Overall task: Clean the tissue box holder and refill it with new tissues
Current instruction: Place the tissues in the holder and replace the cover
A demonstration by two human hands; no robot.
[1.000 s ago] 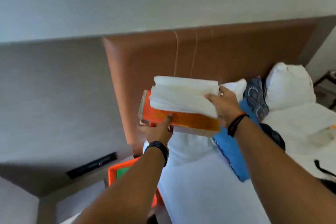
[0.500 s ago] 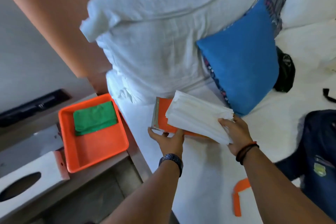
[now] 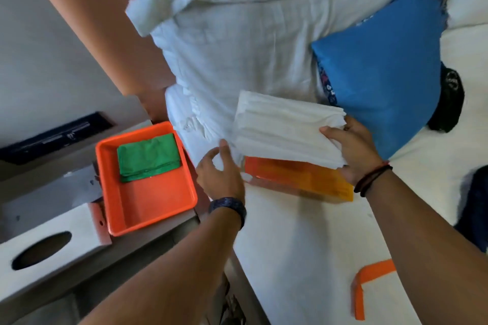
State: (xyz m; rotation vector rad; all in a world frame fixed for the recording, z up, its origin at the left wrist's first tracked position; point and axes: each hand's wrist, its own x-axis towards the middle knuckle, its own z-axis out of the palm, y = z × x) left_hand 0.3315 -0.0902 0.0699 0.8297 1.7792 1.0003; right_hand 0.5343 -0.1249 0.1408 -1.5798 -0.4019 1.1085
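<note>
The right hand (image 3: 355,149) grips one end of a stack of white tissues (image 3: 286,130), thumb on top and fingers curled beneath. Just under those fingers an orange tissue carton (image 3: 301,179) lies on the bed (image 3: 303,245). The left hand (image 3: 220,173) hangs open, fingers spread, beside the stack's other end, holding nothing. Well off to its left, the white tissue box holder (image 3: 50,245) sits beside an orange tray (image 3: 148,206) with a green cloth (image 3: 148,157).
</note>
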